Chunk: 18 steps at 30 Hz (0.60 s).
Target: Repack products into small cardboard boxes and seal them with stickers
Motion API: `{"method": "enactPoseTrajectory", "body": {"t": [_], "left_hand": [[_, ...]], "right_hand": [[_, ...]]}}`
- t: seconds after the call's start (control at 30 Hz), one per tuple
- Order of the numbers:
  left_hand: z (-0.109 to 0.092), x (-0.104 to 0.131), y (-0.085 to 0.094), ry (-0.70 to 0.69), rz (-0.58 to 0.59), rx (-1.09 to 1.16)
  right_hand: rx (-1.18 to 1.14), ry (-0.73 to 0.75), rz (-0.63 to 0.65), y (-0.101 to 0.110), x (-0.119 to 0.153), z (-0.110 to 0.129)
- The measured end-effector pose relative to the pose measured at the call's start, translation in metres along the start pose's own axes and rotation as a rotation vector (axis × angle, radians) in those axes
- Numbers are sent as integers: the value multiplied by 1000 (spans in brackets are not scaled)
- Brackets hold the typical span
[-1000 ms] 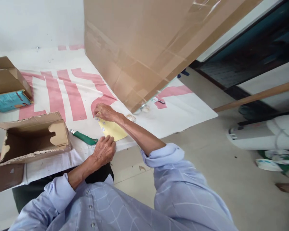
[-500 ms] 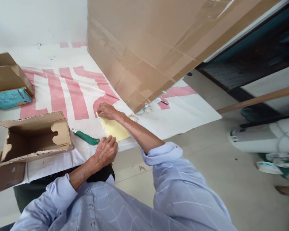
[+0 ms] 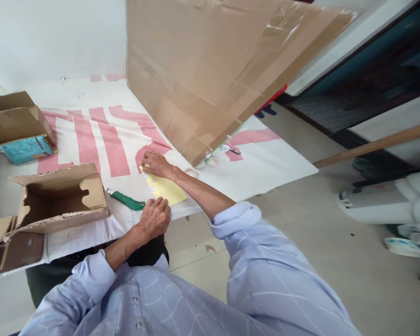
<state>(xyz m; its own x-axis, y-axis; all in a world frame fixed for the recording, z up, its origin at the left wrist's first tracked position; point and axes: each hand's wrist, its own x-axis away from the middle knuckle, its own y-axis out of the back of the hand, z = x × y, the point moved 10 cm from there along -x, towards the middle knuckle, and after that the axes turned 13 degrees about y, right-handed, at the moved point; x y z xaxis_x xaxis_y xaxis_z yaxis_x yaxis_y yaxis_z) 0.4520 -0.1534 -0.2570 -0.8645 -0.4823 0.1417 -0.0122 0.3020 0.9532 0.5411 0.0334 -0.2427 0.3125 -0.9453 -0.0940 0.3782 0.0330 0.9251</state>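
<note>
A yellow sheet [image 3: 170, 190] with a row of small pale cut-outs along its left side lies at the front edge of the white covered table. My right hand [image 3: 157, 165] is closed at its far left corner, with fingers bent down onto it. At the near left corner, my left hand [image 3: 156, 216] has its fingers curled and pressed together on the sheet's edge. Both sets of fingertips are partly hidden. Just left of my left hand lies a green utility knife [image 3: 128, 200], its tip pointing away to the left.
An open cardboard box [image 3: 61, 224] stands left of the knife. Farther back is another carton [image 3: 17, 121] with a blue packet [image 3: 27, 149] against it. A huge cardboard box [image 3: 203, 70] fills the table's back. A wooden pole [image 3: 374, 143] slants at the right.
The view has shifted slightly, so the boxes on the left sit a little farther right and lower. Both hands stay at the same corners of the yellow sheet.
</note>
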Motion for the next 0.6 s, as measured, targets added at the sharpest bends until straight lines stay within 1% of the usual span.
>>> {"method": "enactPoseTrajectory", "body": {"t": [0.07,0.1,0.13,0.17,0.2,0.23,0.27,0.3,0.33,0.37,0.4,0.43,0.47,0.53,0.57,0.6], "left_hand": [[0,-1,3,-1,-6,-7],[-1,-1,6,-1,-8,-9],[-2,-1,8,-1,-12,-10],[-3,0,10,0,-16,-9],[-6,2,14,1,-22,-6],[-9,5,17,1,-29,-4],[-12,10,21,-8,-35,2],[-16,18,25,-26,-45,13],[-20,27,31,-52,-62,32],[-21,39,39,-78,-90,59],[-20,54,50,-94,-136,91],[-16,71,63,-98,-206,125],[-7,91,81,-87,-307,159],[15,140,122,-48,-577,201],[27,169,144,-29,-732,208],[38,196,163,-9,-852,190]], "right_hand": [[-11,-14,-55,16,-1,1],[-17,-34,-108,29,-1,1],[-37,-67,-198,44,0,2],[-80,-107,-314,61,5,3],[-149,-140,-441,76,11,7],[-241,-157,-552,86,17,13],[-346,-153,-626,90,22,23],[-449,-127,-649,87,24,37],[-537,-84,-618,79,23,55],[-617,-39,-557,68,21,74],[-695,3,-480,53,18,94],[-774,46,-398,38,16,113],[-853,91,-318,24,14,130],[-987,181,-209,5,11,157],[-1032,217,-187,1,11,164],[-1060,241,-186,-1,11,168]]}}
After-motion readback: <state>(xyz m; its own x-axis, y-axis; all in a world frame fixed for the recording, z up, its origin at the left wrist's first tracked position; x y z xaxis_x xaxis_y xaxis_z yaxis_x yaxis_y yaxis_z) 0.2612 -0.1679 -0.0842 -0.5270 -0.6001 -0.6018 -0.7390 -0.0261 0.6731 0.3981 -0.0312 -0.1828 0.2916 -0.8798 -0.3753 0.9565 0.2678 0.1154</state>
